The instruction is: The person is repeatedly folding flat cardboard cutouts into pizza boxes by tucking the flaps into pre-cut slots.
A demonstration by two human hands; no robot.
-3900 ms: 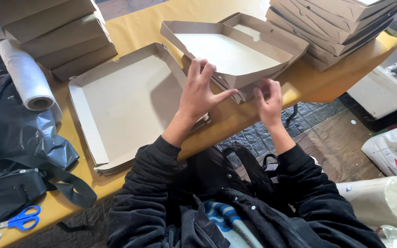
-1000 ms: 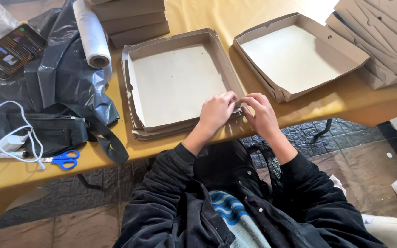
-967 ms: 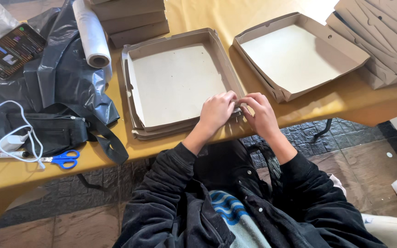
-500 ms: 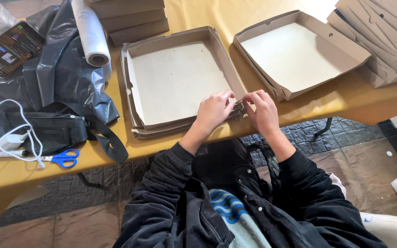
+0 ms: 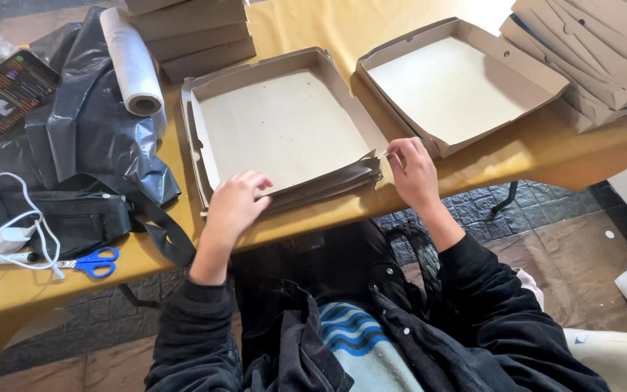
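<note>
A stack of flat, unfolded cardboard boxes (image 5: 284,131) lies on the yellow table (image 5: 313,29) in front of me. My left hand (image 5: 237,203) rests on the near left edge of the stack, fingers curled onto the top sheet's front flap. My right hand (image 5: 411,170) pinches the near right corner of the top sheet. A folded open cardboard box (image 5: 459,83) stands just right of the stack, beyond my right hand.
Stacks of closed boxes sit at the back (image 5: 190,29) and far right (image 5: 589,51). A plastic film roll (image 5: 132,62), black plastic sheet (image 5: 88,138), black pouch (image 5: 74,218), blue scissors (image 5: 92,263), white cable (image 5: 9,236) and a phone (image 5: 5,94) lie left.
My hands, together at the stack's near right corner before, have parted: the left slid to the near left edge, the right stayed at the right corner.
</note>
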